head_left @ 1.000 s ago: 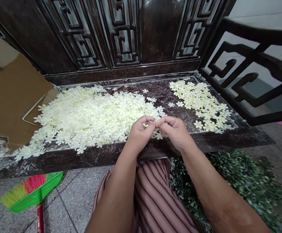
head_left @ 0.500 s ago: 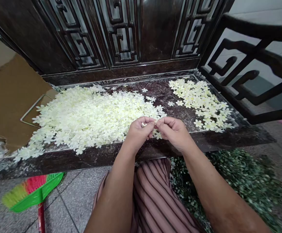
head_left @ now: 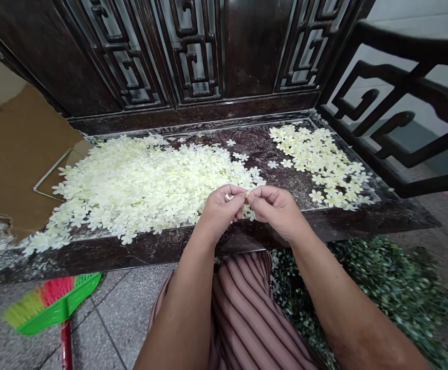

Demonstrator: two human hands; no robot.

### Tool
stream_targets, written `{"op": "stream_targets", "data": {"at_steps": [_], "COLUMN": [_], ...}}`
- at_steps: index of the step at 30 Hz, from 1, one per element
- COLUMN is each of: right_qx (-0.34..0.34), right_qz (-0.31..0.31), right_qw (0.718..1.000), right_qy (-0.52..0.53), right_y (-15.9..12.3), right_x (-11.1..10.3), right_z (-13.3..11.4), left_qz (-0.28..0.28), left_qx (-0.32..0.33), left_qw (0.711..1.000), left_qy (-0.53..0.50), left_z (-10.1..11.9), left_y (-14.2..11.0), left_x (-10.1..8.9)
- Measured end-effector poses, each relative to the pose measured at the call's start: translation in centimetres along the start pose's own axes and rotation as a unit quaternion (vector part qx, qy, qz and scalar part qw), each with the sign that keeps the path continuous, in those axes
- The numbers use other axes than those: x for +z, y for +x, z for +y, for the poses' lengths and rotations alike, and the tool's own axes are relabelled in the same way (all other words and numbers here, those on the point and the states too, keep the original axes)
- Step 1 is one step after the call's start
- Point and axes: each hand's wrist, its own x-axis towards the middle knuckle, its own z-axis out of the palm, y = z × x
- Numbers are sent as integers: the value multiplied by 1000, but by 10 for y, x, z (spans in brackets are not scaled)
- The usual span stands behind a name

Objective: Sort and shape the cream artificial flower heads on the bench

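My left hand [head_left: 224, 205] is closed in a pinch, with a small white bit, apparently part of a white flower [head_left: 228, 197], showing between thumb and fingers. Its fingertips meet those of my right hand [head_left: 272, 205], which also pinches at the same spot. What lies between the right fingertips is mostly hidden. Both hands hover over the front edge of a dark wooden bench seat [head_left: 247, 228]. Just behind and left of them spreads a large heap of white five-petalled flowers [head_left: 143, 180]. A smaller, flatter patch of the same flowers [head_left: 324, 159] lies to the right.
Cardboard [head_left: 19, 154] with a bent metal wire handle [head_left: 50, 172] stands at the left. A carved backrest [head_left: 197, 51] and armrest [head_left: 409, 103] bound the bench. Below are a green-edged broom [head_left: 50, 311] and a mass of green leaves [head_left: 393, 293]. My striped trousers [head_left: 247, 308] are under the bench edge.
The view has shifted very slightly. Both hands stay pinched together at the same place, with only a tiny movement at the fingertips.
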Motion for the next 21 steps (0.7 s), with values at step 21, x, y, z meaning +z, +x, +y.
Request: {"op": "stream_targets", "data": {"at_steps": [21], "right_qx": [12], "right_qz": [5], "right_qw": [1000], "right_qy": [-13], "right_y": [1], "right_x": [0], "right_z": [-1], "left_qz": [6], "left_qx": [8], "left_qw": [999], "left_qy": [37], "left_z": [-2], "left_y": [0], "left_x": [-1]}}
